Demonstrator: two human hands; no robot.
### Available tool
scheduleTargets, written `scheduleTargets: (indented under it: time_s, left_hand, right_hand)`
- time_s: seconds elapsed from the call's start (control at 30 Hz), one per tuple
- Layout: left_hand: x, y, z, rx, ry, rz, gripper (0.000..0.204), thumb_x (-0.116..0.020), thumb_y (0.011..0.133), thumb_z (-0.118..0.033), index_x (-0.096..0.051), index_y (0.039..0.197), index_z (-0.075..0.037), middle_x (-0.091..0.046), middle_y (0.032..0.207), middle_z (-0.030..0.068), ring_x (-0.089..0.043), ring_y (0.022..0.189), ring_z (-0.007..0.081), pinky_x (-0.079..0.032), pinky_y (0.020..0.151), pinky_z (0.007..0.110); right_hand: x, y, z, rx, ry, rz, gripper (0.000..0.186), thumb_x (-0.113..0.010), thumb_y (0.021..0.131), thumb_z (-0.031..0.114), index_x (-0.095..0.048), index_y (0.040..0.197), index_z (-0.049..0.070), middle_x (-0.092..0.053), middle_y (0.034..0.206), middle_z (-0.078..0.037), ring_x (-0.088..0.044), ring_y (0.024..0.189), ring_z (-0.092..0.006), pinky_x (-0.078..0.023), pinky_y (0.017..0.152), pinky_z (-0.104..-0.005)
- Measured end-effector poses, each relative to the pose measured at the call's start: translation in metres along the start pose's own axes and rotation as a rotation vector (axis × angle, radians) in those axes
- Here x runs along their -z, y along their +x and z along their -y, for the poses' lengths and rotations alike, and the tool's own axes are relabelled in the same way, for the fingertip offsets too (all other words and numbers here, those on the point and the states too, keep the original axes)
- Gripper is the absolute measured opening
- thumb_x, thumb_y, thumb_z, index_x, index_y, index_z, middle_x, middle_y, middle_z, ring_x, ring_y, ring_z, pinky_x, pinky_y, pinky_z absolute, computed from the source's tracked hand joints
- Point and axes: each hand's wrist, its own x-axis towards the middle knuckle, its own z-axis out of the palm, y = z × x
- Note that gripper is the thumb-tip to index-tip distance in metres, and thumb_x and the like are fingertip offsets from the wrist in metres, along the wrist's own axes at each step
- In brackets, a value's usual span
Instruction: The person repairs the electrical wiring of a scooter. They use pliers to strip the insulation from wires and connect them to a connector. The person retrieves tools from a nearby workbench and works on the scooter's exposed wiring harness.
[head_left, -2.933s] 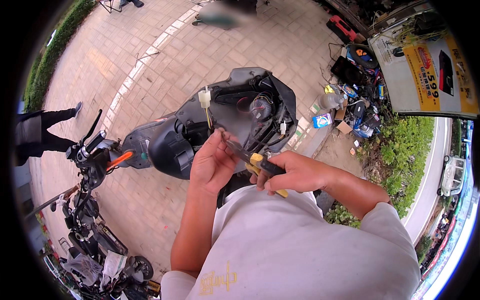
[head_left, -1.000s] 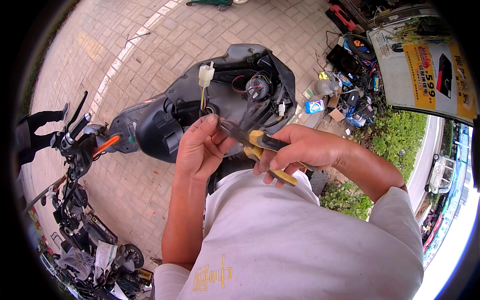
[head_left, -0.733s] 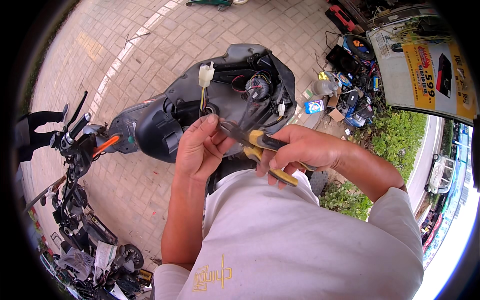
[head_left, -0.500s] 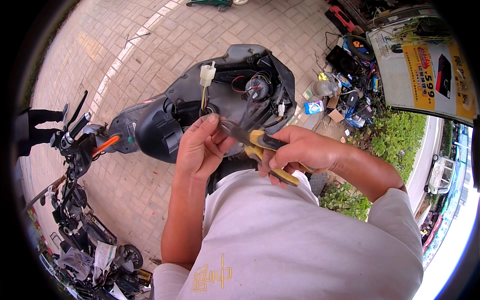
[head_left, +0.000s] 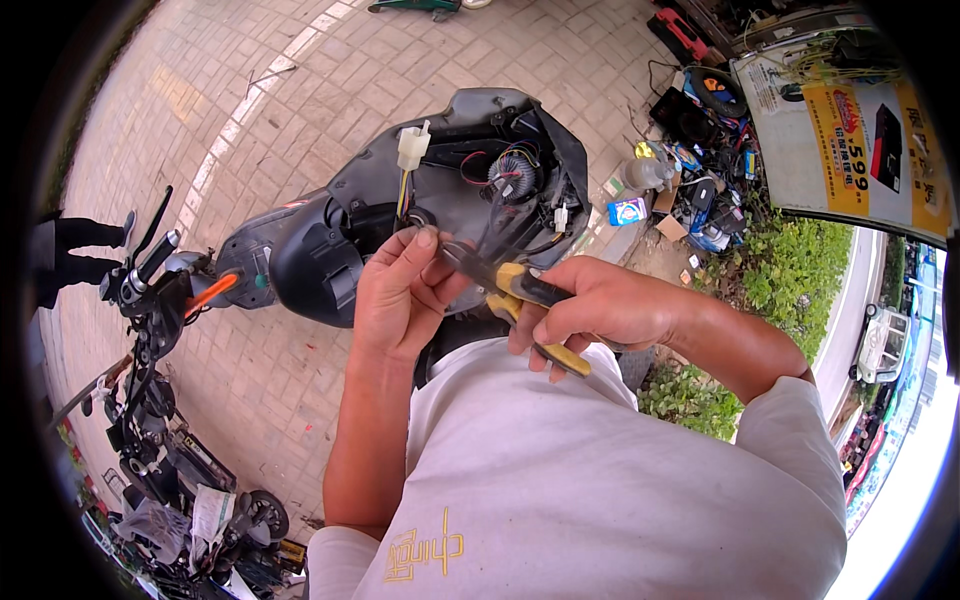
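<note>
A pair of combination pliers (head_left: 512, 282) with yellow-and-black handles is gripped in my right hand (head_left: 612, 305). Its dark jaws point left and meet the fingertips of my left hand (head_left: 402, 300). Thumb and fingers of that left hand are pinched together; what lies between them is too small to make out. The two plier handles stand apart, with my right fingers around the lower one. Just beyond my hands, a white plastic connector (head_left: 413, 148) rises on several wires (head_left: 405, 195) from the opened scooter body (head_left: 465, 115).
Inside the scooter body lies a ribbed grey coil of tubing (head_left: 512, 176) beside a small white plug (head_left: 561, 218). A black seat (head_left: 315, 268) is on its left. Loose parts and a blue-and-white box (head_left: 628, 212) sit at right. Another person's legs (head_left: 90, 250) show far left.
The pliers' lower handle has swung slightly down, away from the upper one, with my right fingers shifting along with it. My left hand stays nearly still.
</note>
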Motion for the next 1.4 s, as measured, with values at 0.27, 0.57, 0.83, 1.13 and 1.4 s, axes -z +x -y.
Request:
scheduleTargets:
  time_s: [0.27,0.57,0.83,1.13,1.4]
  left_hand:
    - [-0.003,0.000,0.001,-0.057,0.051,-0.044,0.011,-0.061,0.092,-0.013,-0.060,0.097,-0.003,-0.068,0.091,0.0082,-0.068,0.091,0.0207,-0.061,0.072,0.031]
    - [-0.005,0.003,0.002,-0.086,0.071,-0.082,0.011,-0.061,0.092,-0.013,-0.060,0.096,-0.003,-0.067,0.090,0.0088,-0.068,0.089,0.0196,-0.061,0.070,0.030]
    - [-0.004,0.006,0.002,-0.065,0.057,-0.083,0.011,-0.060,0.093,-0.012,-0.061,0.097,-0.002,-0.067,0.092,0.0089,-0.068,0.092,0.0205,-0.061,0.070,0.030]
    - [-0.005,0.001,-0.002,-0.017,-0.032,-0.055,0.015,-0.059,0.093,-0.019,-0.062,0.098,-0.004,-0.067,0.101,0.0075,-0.061,0.108,0.0239,-0.049,0.096,0.046]
    - [-0.005,-0.020,-0.018,0.037,-0.036,-0.140,0.017,-0.061,0.091,-0.022,-0.062,0.102,-0.009,-0.064,0.101,0.0026,-0.055,0.101,0.0159,-0.042,0.086,0.036]
  right_hand:
    - [0.001,0.002,0.000,-0.004,-0.018,0.014,0.030,-0.058,0.077,0.013,-0.059,0.099,-0.007,-0.061,0.097,-0.014,-0.064,0.084,-0.0200,-0.057,0.070,-0.0355]
    - [0.003,0.004,0.000,-0.008,-0.015,-0.001,0.026,-0.055,0.082,0.003,-0.057,0.105,-0.008,-0.063,0.098,-0.016,-0.065,0.078,-0.0195,-0.054,0.062,-0.0315]
    - [0.001,0.010,-0.009,0.086,-0.037,-0.031,0.013,-0.058,0.083,0.007,-0.057,0.089,-0.004,-0.061,0.085,-0.010,-0.061,0.067,-0.0155,-0.049,0.053,-0.0285]
    - [0.014,0.015,-0.021,0.236,-0.296,-0.091,0.019,-0.061,0.083,0.016,-0.062,0.091,-0.001,-0.062,0.081,-0.007,-0.060,0.076,-0.0160,-0.047,0.068,-0.0296]
    - [-0.019,0.075,-0.009,0.941,-0.499,-0.512,0.022,-0.066,0.084,0.011,-0.064,0.103,-0.001,-0.056,0.112,-0.010,-0.055,0.101,-0.0202,-0.046,0.084,-0.0318]
